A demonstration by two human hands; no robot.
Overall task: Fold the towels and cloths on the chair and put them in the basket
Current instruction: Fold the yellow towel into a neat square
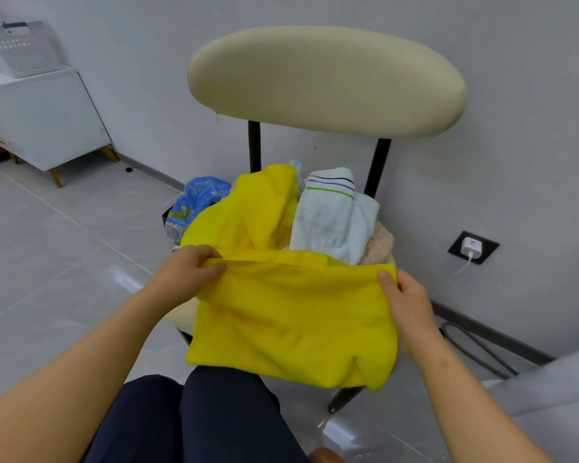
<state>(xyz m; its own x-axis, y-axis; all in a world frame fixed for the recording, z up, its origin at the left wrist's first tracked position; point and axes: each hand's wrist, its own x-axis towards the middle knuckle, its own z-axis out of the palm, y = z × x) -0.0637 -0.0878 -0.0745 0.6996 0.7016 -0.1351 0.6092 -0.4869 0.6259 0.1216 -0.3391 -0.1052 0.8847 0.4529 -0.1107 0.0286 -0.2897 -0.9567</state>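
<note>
A yellow towel point(291, 315) hangs folded over in front of the cream chair point(325, 78), its far part lying on the seat. My left hand point(188, 269) pinches the folded top edge at the left, and my right hand point(405, 302) pinches it at the right. Behind it on the seat lie a pale blue towel with coloured stripes point(331, 218), a beige fluffy cloth point(380, 245) and a small piece of light cloth point(296, 167). A white slatted basket point(17, 48) stands on a white cabinet at the far left.
A blue patterned bag point(198, 202) sits on the floor left of the chair. The white cabinet point(44, 118) stands against the wall. A charger in a wall socket point(472, 247) and a grey cable point(475, 349) lie to the right. My dark-trousered legs point(208, 419) are below.
</note>
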